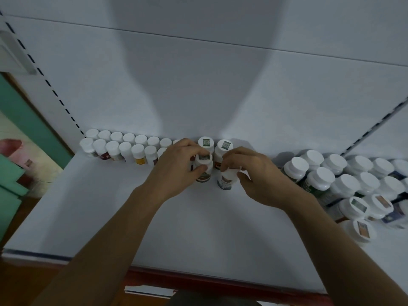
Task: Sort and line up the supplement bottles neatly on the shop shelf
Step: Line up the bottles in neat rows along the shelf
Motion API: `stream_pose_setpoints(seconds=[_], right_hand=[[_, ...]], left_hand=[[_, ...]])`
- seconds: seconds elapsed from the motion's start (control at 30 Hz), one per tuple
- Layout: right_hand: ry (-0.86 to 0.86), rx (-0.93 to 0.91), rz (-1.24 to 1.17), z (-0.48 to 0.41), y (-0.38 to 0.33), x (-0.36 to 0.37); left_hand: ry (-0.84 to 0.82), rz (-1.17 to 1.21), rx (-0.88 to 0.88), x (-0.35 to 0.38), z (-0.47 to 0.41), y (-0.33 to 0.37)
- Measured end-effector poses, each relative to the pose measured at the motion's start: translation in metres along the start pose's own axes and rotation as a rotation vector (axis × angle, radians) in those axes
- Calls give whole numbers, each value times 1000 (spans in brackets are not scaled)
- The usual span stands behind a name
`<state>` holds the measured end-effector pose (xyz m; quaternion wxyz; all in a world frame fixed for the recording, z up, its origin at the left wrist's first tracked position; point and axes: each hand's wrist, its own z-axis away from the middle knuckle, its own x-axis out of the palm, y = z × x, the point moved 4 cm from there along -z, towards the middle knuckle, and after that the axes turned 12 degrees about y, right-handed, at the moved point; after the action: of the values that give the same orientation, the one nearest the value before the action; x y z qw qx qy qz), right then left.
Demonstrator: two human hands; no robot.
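Left bottle (pixel 204 161) is gripped by left hand (pixel 176 171), right bottle (pixel 225 181) by right hand (pixel 258 175) (adjacent); far row (pixel 128 138) could be toppled by knuckles.

On your left stands a green panel (pixel 26 129) with a brown edge. In front of it you have a blurred pink-red object (pixel 11 147), too unclear to name. Brown floor (pixel 22 283) lies below, and a flat white sheet (pixel 150 291) lies at the bottom of your view.
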<state>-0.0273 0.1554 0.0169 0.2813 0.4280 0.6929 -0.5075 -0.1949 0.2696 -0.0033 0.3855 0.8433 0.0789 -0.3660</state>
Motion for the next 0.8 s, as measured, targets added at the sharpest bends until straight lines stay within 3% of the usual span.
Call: stream_pose_setpoints(seconds=[0.23,0.5,0.63,0.8], right_hand=[[164,209,70,-4,-2,1],[99,150,-18,0,8,1],[233,249,-3,3,12,9],[322,209,-88,0,5,17]], left_hand=[[2,11,2,1,0,-1],[4,18,1,2,0,-2],[10,19,-4,2,1,-2],[18,16,-9,1,2,-1]])
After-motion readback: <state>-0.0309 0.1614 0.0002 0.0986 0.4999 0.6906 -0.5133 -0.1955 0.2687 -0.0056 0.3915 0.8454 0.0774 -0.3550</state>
